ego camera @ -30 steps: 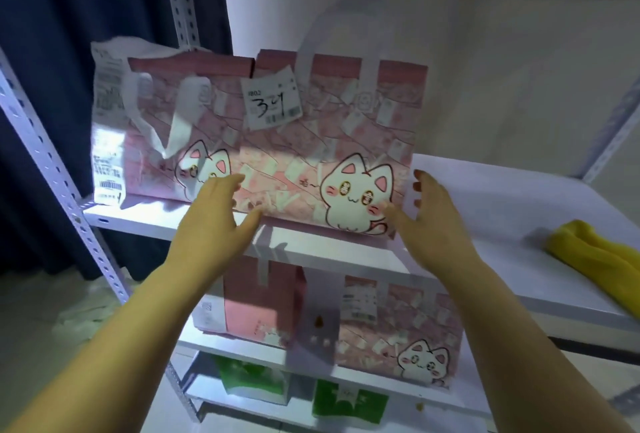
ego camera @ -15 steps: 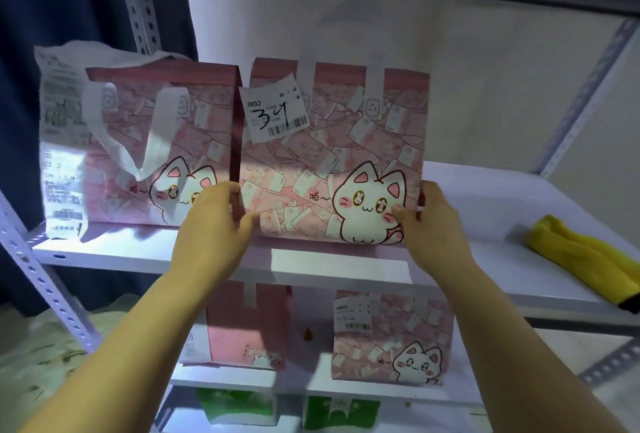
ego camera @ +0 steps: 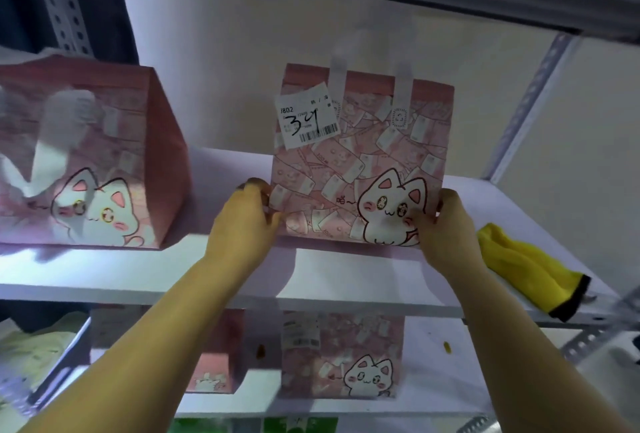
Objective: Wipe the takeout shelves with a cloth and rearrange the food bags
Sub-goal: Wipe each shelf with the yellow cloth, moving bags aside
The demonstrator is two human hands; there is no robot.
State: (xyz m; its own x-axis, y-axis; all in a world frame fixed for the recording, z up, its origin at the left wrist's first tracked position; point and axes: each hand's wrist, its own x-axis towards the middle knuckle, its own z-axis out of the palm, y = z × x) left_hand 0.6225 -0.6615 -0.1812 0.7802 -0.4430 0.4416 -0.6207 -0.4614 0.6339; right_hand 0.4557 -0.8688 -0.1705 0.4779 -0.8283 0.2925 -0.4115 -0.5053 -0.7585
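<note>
Grip: both hands clasp the pink cat-print bag (ego camera: 360, 162) low on its side edges, one hand per side, the bag upright between them.
Left hand (ego camera: 242, 221): back toward the camera, fingers curled at the bag's lower left edge, thumb tip on the front face; forearm rising from the lower left.
Right hand (ego camera: 446, 224): thumb laid on the front beside the printed cat, fingers wrapped behind the right edge; forearm rising from the lower right.
Bag base: at the white shelf board (ego camera: 346, 280); whether it rests there I cannot tell.
Above the left hand: a receipt (ego camera: 308, 120) marked "34", stuck near the bag's top corner.
Left of the grip: a second cat-print bag (ego camera: 104, 155) standing on the same board, well apart.
Right of the right wrist: a yellow cloth (ego camera: 519, 266), crumpled, lying near.
Under the forearms: a lower shelf (ego camera: 450, 391) with another cat bag (ego camera: 343, 356).
</note>
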